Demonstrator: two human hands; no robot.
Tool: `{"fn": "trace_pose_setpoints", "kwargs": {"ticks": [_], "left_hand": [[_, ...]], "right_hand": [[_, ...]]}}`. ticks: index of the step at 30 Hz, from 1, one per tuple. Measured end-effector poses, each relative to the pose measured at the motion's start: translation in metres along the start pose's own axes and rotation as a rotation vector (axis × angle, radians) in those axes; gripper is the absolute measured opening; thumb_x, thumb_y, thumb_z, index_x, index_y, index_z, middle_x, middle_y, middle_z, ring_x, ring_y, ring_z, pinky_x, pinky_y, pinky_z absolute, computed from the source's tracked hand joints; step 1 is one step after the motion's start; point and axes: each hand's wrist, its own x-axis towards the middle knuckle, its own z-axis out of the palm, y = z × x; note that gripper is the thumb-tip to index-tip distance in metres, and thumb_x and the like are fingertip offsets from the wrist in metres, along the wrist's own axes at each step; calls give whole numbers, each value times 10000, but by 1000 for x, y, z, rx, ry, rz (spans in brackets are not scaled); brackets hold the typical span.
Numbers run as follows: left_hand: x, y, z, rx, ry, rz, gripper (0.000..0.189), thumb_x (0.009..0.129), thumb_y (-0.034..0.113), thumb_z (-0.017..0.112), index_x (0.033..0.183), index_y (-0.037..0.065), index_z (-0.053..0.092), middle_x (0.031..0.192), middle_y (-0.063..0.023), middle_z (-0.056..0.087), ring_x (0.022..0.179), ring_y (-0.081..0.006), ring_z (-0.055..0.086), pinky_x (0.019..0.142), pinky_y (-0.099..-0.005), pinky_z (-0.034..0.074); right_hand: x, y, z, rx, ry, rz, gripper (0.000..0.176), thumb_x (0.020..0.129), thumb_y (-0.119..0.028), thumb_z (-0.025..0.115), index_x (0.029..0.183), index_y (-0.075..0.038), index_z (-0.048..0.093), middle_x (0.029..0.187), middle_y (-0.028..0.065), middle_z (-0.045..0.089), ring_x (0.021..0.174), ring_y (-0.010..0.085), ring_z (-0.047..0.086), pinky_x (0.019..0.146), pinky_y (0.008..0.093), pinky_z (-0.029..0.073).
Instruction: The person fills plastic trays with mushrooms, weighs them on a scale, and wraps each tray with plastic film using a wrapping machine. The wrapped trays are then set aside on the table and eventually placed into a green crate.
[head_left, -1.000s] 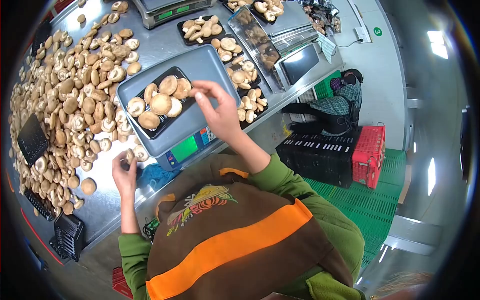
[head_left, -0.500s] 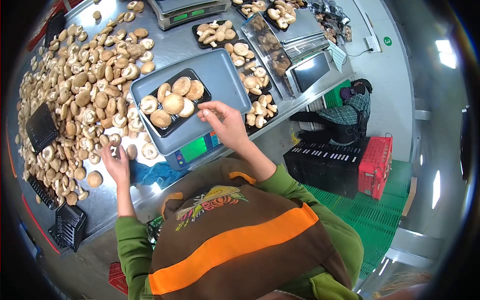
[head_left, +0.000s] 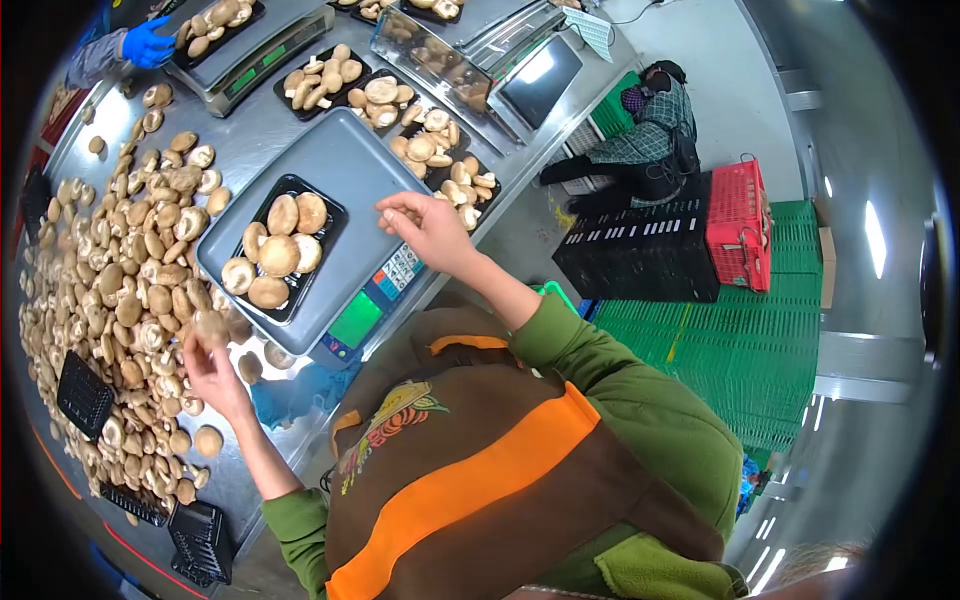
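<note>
A grey weighing scale with a lit green display stands before me. On its platform lies a black tray holding several brown-capped mushrooms. My left hand is at the near edge of the mushroom pile, left of the scale. Its fingertips close around a blurred mushroom. Over the platform's right side hovers my right hand, fingers loosely bent, thumb slightly apart, with no item visible in it. A crumpled blue cloth lies beside the scale's front.
A large mushroom pile covers the table's left, with an empty black tray on it. Filled trays line the right. A blue-gloved hand is by another scale. Another person is near crates.
The camera view has shifted and turned. My left hand now has a mushroom at its fingertips; my right hand stays near the tray. A co-worker's blue-gloved hand has come into view.
</note>
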Motion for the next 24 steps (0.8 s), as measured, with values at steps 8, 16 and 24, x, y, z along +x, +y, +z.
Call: {"fn": "trace_pose_setpoints", "kwargs": {"ticks": [8,16,24], "left_hand": [[6,62,77,421,-130,209,366,850,138,665,1182,5,587,988,-45,474,658,-81,420,620,-212,412],[-12,46,55,362,-158,22,471,861,158,660,1271,-6,498,1090,-107,476,741,-103,494,665,-241,451],[-18,66,76,633,-276,6,673,828,233,669,1373,-19,365,1269,-234,431,895,-271,544,828,-363,452]], "right_hand": [[10,-6,12,-30,-99,-132,188,912,-92,545,1056,-7,631,850,81,677,766,130,649,717,276,514],[60,34,31,-88,79,-95,226,869,-147,586,1041,-10,639,930,139,685,838,249,676,767,336,528],[86,43,59,-426,-166,-1,245,760,-165,600,977,-70,659,928,137,672,890,331,635,793,430,507]]}}
